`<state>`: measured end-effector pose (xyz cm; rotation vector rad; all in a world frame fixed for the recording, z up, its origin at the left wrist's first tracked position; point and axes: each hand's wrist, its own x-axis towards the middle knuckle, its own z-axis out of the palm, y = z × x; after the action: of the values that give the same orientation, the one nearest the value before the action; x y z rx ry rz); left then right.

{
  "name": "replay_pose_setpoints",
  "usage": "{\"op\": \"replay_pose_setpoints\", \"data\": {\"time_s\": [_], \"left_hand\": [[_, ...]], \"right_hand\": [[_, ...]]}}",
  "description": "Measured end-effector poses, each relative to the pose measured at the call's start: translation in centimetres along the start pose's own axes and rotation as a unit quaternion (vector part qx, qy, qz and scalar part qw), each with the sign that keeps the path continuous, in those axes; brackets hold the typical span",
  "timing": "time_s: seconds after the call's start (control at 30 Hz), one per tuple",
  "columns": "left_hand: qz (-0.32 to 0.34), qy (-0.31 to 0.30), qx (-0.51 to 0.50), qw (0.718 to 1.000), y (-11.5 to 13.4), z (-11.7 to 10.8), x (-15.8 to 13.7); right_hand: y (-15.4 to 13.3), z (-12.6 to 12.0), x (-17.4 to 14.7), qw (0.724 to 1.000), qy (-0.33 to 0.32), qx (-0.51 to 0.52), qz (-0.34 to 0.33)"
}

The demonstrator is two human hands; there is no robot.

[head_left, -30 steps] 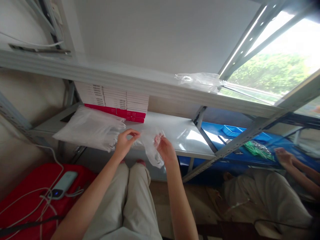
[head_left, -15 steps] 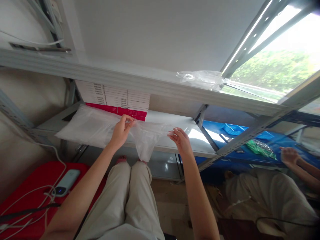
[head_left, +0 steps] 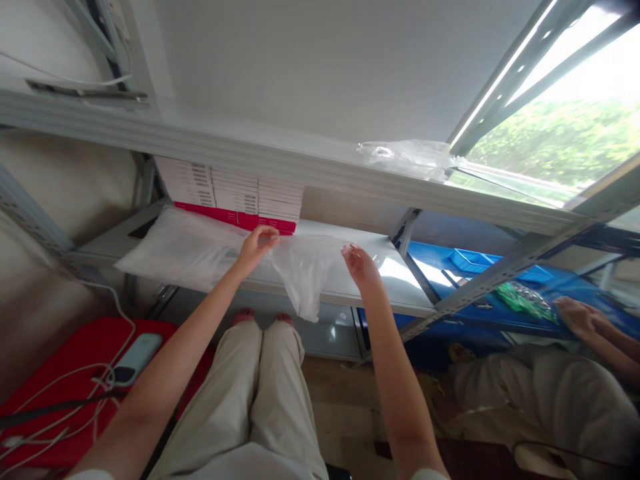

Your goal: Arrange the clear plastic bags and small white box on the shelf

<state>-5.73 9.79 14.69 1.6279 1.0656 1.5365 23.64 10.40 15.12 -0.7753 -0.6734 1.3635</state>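
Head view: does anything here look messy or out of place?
Slightly. The clear plastic bag held between the left hand and right hand droops past the shelf edge, and another crumpled bag lies alone on the upper shelf.

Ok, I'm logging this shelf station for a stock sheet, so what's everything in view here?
Clear plastic bag: one, held spread over the shelf edge.
Stack of clear plastic bags: one, on white metal shelf, left.
Flat white and red boxes: one stack, shelf back.
Crumpled clear bag: one, upper shelf.
Blue trays: right shelf.
Green bundle: one, right.
Red case with white cables: floor, left.
Co-worker's hand: far right.
Left hand, right hand: pinching the bag.
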Motion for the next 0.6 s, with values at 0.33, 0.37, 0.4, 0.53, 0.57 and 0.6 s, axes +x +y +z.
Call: {"op": "replay_pose_setpoints", "data": {"time_s": [0.33,0.37,0.4,0.53,0.57,0.6], "left_hand": [[-0.107,-0.111,0.072,0.985,-7.9,-0.4,-1.5],[-0.109,-0.114,0.074,0.985,-7.8,-0.1,-1.5],[-0.106,-0.107,0.079,0.985,-7.6,0.3,-1.4],[-0.087,-0.042,0.125,0.987,-6.4,1.3,-0.7],[-0.080,-0.031,0.141,0.986,-6.2,1.4,-0.6],[-0.071,-0.023,0.157,0.985,-5.9,1.5,-0.4]], "right_hand": [[1.9,-2.1,5.3,0.996,-0.026,-0.073,0.038],[1.9,-2.3,5.1,0.995,-0.043,-0.077,0.037],[1.9,-2.4,4.7,0.994,-0.060,-0.077,0.040],[2.8,-2.4,1.5,0.988,-0.088,-0.119,0.036],[3.4,-2.3,0.5,0.984,-0.087,-0.152,0.031],[4.1,-2.0,-0.6,0.977,-0.093,-0.189,0.028]]}}
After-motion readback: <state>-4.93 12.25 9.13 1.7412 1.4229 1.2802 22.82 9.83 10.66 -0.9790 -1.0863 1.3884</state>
